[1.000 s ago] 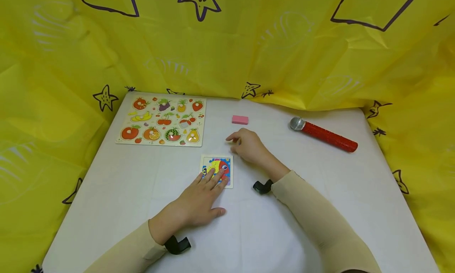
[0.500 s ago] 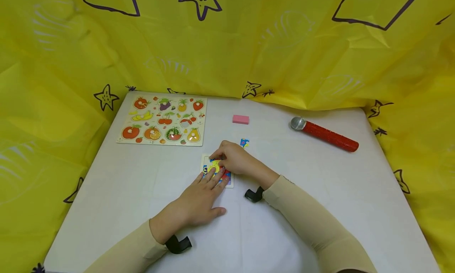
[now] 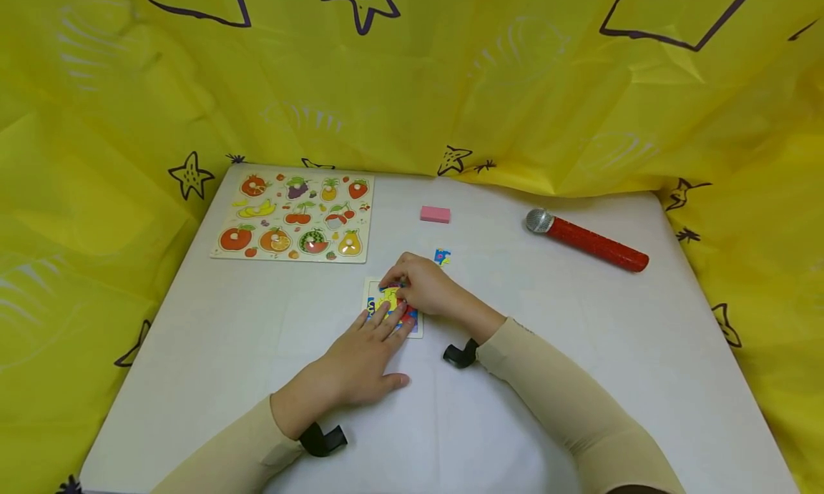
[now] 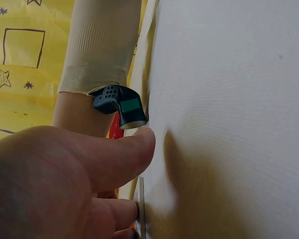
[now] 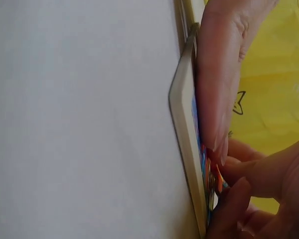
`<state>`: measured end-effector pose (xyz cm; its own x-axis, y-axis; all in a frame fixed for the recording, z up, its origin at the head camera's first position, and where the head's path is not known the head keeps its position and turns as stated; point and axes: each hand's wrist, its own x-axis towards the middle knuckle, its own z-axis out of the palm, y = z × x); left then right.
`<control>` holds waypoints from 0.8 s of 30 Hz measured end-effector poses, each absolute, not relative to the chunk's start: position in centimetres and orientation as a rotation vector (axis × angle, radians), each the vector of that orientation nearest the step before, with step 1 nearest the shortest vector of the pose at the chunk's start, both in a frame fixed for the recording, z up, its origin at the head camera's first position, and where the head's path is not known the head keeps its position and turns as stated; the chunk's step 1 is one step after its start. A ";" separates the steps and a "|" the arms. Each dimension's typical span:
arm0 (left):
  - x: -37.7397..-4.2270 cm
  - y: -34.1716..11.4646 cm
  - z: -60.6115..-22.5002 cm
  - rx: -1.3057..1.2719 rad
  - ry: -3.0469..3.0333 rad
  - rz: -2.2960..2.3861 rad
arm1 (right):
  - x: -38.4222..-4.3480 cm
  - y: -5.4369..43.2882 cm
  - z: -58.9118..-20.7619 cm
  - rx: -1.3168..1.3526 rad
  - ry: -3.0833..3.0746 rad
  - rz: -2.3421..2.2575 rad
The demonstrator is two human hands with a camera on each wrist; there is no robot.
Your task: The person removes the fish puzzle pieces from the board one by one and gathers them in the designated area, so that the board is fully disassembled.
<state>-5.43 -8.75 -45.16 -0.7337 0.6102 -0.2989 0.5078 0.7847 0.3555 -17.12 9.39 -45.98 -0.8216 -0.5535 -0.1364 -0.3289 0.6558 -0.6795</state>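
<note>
My left hand (image 3: 360, 365) lies with straight fingers over a small fish jigsaw puzzle (image 3: 420, 328), pressing on its lower part. Above those fingertips, my right hand (image 3: 426, 287) works at the puzzle's upper right. The right wrist view shows its thumb and finger pinching a colourful puzzle piece (image 5: 220, 180) that stands tilted up from the wooden board (image 5: 183, 119). One loose blue and yellow puzzle piece (image 3: 442, 256) lies on the table just beyond the right hand. In the left wrist view, the left thumb (image 4: 124, 154) sticks out beside the board's edge.
Back left lies a fruit peg puzzle board (image 3: 290, 259). A pink block (image 3: 435, 214) sits at the back middle, and a red microphone (image 3: 589, 244) lies at the right. Yellow patterned cloth (image 3: 412, 86) surrounds the white table (image 3: 212, 351).
My right hand has come down and left from beyond the puzzle to its upper right part. It left a loose piece on the table. My left hand has stayed in place.
</note>
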 end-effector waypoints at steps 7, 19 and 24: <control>-5.4 -8.8 -45.2 0.842 2.568 0.352 | -16.8 9.0 -46.3 -0.611 2.615 -0.994; -5.5 -8.7 -45.1 0.832 2.568 0.333 | -16.6 9.2 -45.8 -0.518 2.592 -1.114; -5.5 -8.6 -45.0 0.833 2.568 0.345 | -16.8 9.6 -45.7 -0.333 2.449 -1.330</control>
<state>-5.49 -8.59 -45.05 -0.7340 0.6042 -0.3102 0.5009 0.7900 0.3535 -16.80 9.55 -45.70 -0.9170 -0.3571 -0.1776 -0.0455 0.5361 -0.8430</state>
